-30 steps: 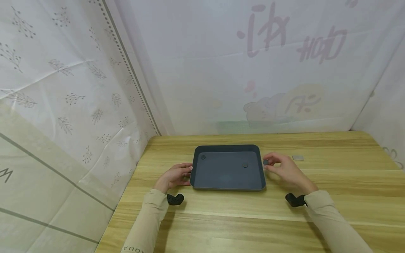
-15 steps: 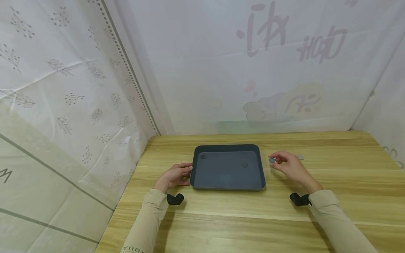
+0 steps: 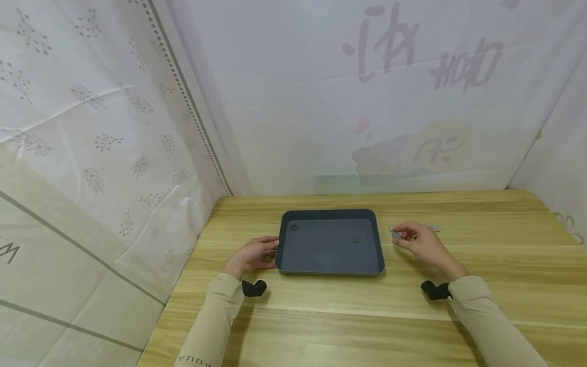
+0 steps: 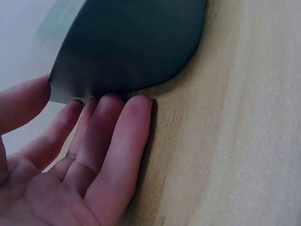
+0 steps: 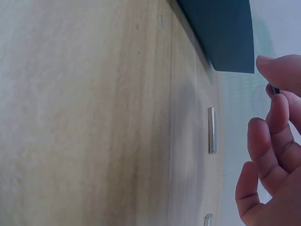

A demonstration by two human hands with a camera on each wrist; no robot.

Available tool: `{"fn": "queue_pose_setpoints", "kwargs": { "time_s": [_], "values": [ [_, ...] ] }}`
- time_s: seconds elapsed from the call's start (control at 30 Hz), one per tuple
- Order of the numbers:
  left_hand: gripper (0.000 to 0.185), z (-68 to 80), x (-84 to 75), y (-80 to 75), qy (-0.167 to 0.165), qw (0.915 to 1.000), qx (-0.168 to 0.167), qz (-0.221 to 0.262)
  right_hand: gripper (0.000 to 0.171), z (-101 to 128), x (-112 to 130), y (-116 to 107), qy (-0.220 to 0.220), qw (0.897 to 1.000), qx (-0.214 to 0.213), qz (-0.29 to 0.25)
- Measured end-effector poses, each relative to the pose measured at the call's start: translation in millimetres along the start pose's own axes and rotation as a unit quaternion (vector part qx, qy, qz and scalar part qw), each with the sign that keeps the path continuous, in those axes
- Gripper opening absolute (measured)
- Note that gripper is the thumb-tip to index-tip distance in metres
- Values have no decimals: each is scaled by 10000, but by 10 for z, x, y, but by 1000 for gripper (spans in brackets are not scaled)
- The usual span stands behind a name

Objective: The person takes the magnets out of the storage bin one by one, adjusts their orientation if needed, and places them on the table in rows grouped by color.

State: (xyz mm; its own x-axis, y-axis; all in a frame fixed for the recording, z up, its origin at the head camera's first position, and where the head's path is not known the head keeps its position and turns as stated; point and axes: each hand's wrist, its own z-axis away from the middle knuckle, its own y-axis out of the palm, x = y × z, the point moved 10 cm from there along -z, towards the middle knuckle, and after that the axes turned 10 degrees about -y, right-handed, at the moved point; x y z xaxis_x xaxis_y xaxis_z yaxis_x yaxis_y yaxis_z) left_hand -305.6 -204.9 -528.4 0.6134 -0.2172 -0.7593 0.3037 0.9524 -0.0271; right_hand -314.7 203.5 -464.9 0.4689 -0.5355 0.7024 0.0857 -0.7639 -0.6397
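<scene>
Grey disc (image 3: 396, 235) pinched beside tray (image 3: 329, 214) edge

This looks like a small work corner set up for filming, not a real room in a home. A light wooden table (image 3: 367, 316) stands inside thin white plastic curtains (image 3: 114, 127) with leaf prints and a faint cartoon picture. Little black cameras (image 3: 254, 288) sit on the person's wrists.

Trays: one dark tray (image 3: 330, 265) is sitting on the worktop (image 3: 321, 316).
Round discs: three are showing, two (image 3: 355, 239) (image 3: 294, 228) in the tray, one (image 3: 396, 235) pinched.
Metal plates: two (image 5: 212, 130) (image 5: 207, 220) are lying flat.
Hands: two (image 3: 252, 255) (image 3: 419, 242).
</scene>
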Motion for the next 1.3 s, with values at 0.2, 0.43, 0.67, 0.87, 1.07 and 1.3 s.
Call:
{"fn": "queue_pose_setpoints", "kwargs": {
  "time_s": [0.2,0.43,0.67,0.87,1.07,1.3],
  "values": [
    [48,3,-9,-1,24,10000,22,-11,19,5,-56,24,33,10000,72,-13],
    [48,8,-8,-3,38,10000,-1,-38,19,13,-104,61,114,9997,188,58],
    [48,4,11,-8,15,10000,11,-32,20,17,-137,95,281,9991,301,104],
    [48,11,11,-8,17,10000,14,-34,20,2,-131,120,313,9989,329,132],
    [48,21,2,0,11,10000,-10,-14,21,-13,-112,144,266,9989,356,112],
    [49,34,-14,0,28,10000,8,-22,21,-24,-125,171,285,9986,423,108]
  ]
}}
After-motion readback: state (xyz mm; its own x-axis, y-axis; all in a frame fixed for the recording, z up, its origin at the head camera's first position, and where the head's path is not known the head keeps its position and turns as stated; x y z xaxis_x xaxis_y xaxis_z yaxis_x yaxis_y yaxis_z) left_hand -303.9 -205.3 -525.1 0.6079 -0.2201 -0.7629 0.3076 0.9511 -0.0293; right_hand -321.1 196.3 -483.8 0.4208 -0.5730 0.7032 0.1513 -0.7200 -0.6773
